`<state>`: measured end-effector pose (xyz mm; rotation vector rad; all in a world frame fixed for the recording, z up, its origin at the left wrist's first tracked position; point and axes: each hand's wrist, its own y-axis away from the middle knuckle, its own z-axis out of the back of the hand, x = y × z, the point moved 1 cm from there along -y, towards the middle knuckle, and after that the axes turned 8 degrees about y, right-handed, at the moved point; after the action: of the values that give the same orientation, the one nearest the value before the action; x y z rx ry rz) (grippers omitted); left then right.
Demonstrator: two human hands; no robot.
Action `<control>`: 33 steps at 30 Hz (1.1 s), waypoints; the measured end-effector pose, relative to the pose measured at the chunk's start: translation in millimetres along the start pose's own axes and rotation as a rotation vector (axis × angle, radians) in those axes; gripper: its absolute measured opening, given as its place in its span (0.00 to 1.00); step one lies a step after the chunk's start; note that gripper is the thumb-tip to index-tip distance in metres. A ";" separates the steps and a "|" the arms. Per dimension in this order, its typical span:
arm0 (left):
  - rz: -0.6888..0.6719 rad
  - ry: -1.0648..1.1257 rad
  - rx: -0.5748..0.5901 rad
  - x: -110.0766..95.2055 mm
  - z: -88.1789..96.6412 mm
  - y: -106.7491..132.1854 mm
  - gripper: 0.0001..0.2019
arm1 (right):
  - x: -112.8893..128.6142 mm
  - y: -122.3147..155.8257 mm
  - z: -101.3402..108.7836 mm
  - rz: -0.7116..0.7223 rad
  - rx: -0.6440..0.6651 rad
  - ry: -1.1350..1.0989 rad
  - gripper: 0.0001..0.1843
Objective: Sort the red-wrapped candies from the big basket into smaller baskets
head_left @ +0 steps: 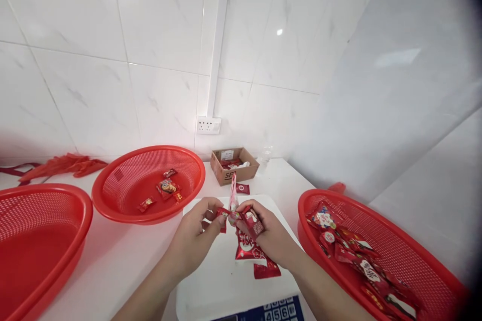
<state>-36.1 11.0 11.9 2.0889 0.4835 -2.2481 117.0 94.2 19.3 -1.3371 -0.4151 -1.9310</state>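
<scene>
My left hand [198, 233] and my right hand [269, 233] meet over the white scale platform [218, 281], both pinched on the neck of a small red gift bag [250, 251]. A pink ribbon tail [233, 193] sticks up from the pinch between the fingers. The bag hangs down below my right hand and rests on the platform. A small red packet [243, 188] lies on the platform's far edge.
Red mesh basket [414, 256] at right holds several red candy packets. Middle red basket [124, 185] holds a few packets. A third red basket [22, 205] sits at left. A cardboard box [226, 175], a wall socket [208, 125], red bags [64, 164] and the scale keypad [280, 310] are around.
</scene>
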 end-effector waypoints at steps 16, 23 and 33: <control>-0.061 -0.810 0.236 16.3 12.5 -5.0 0.15 | -3.5 5.9 37.4 -0.112 0.038 0.346 0.19; -0.099 -0.644 0.403 18.2 4.4 -0.4 0.17 | -19.1 3.2 27.5 -0.114 -0.260 0.248 0.14; 0.297 0.343 0.285 11.0 -17.6 10.1 0.38 | 3.3 -7.1 -29.2 0.096 -0.481 -0.052 0.12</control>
<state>-17.8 7.8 -1.7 2.4976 -0.1485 -1.8928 91.9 79.4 11.4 -1.6749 0.1019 -1.9909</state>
